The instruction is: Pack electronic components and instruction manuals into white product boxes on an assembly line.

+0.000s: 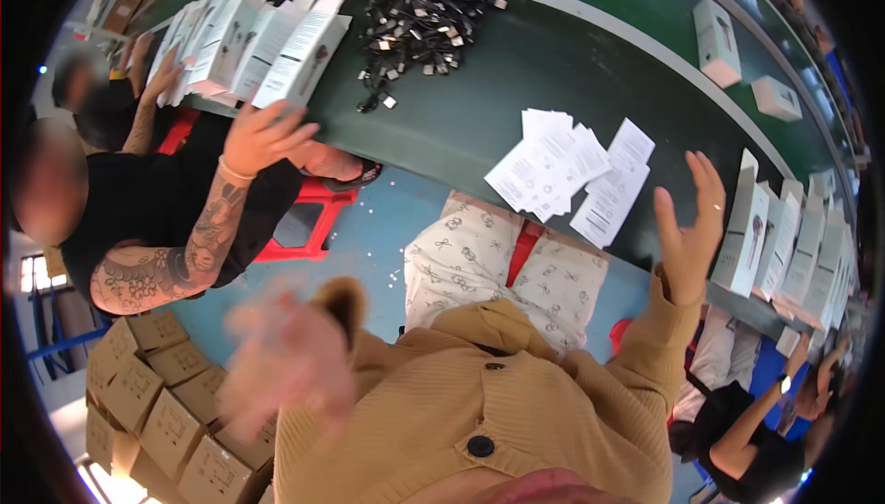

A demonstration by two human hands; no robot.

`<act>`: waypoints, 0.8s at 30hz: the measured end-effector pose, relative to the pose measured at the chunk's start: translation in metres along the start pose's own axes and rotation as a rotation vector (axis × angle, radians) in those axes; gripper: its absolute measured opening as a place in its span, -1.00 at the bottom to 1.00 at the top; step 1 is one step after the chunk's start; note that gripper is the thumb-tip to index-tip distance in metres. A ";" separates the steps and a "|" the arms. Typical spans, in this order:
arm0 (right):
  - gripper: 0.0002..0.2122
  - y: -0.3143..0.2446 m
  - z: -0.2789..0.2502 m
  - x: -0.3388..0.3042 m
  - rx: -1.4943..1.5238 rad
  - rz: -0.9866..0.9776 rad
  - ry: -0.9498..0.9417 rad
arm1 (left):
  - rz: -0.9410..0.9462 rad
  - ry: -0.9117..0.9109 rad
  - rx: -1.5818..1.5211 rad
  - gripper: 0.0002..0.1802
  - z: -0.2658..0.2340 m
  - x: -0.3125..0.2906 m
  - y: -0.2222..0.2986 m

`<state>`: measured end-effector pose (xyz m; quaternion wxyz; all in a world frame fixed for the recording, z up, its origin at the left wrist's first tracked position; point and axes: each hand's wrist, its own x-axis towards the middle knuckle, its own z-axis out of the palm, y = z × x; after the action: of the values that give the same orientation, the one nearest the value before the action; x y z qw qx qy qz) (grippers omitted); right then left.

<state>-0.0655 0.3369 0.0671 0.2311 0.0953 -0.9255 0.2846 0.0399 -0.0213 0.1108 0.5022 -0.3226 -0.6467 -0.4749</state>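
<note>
- Ribbed tan cardigan (572,430): round dark button (480,446).
- Left hand (288,361): blurred; grip cannot be told.
- Right hand (690,244): spread, near rectangular paper leaflets (553,168) on green desk (442,140).

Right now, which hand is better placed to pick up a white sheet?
Probably the right hand: it is open beside the white sheets, while the left hand, blurred, is farther away.

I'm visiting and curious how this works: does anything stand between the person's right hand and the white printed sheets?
Nothing visible: only dark green tabletop shows between the open right hand and the nearest white printed sheets, to its left. The hand's height is unclear.
</note>
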 end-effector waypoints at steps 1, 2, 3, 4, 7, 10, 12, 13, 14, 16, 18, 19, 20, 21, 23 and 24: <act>-0.56 -0.003 0.009 -0.002 0.016 -0.010 -0.007 | 0.234 0.344 -0.198 -0.28 0.020 0.030 0.014; -0.55 -0.002 0.014 -0.006 0.031 -0.002 -0.001 | 0.319 0.325 -0.348 -0.27 0.034 0.058 0.025; -0.55 -0.003 0.018 -0.011 0.029 0.000 0.005 | 0.406 0.313 -0.499 -0.26 0.042 0.074 0.031; -0.55 -0.004 0.020 -0.015 0.023 0.007 0.012 | 0.405 0.313 -0.511 -0.26 0.050 0.080 0.032; -0.56 -0.005 0.018 -0.026 0.002 0.093 0.017 | 0.458 0.360 -0.404 -0.53 0.081 0.082 0.029; -0.57 0.002 0.010 -0.034 0.006 0.130 0.048 | 0.436 0.370 -0.393 -0.51 0.082 0.079 0.030; -0.58 0.006 0.008 -0.038 -0.003 0.137 0.052 | 0.478 0.358 -0.568 -0.49 0.090 0.085 0.027; -0.58 0.009 0.008 -0.041 -0.007 0.151 0.055 | 0.525 0.346 -0.739 -0.46 0.092 0.086 0.025; -0.58 0.011 0.006 -0.043 -0.010 0.165 0.057 | 0.523 0.354 -0.737 -0.46 0.090 0.083 0.024; -0.58 0.008 0.007 -0.042 0.016 0.171 0.049 | 0.412 0.377 -0.546 -0.41 0.076 0.081 0.026; -0.59 0.003 0.010 -0.041 0.045 0.177 0.040 | 0.377 0.456 -0.570 -0.34 0.066 0.076 0.014; -0.59 0.000 0.012 -0.039 0.058 0.172 0.035 | 0.340 0.543 -0.612 -0.25 0.059 0.071 0.003; -0.60 -0.003 0.016 -0.037 0.078 0.159 0.026 | 0.350 0.532 -0.581 -0.25 0.048 0.065 -0.014; -0.61 -0.007 0.017 -0.037 0.068 0.140 0.048 | 0.173 0.410 -0.244 -0.25 0.038 0.062 -0.044; -0.61 -0.014 0.026 -0.040 0.025 0.073 0.021 | -0.180 0.150 0.415 -0.23 0.008 0.048 -0.120; -0.61 -0.022 0.030 -0.043 -0.020 0.002 -0.018 | -0.192 -0.059 0.661 -0.19 -0.012 0.040 -0.163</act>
<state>-0.0323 0.3035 0.0354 0.2235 0.0947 -0.9304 0.2745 -0.1134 -0.0904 0.1018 0.5138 -0.0937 -0.8071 -0.2753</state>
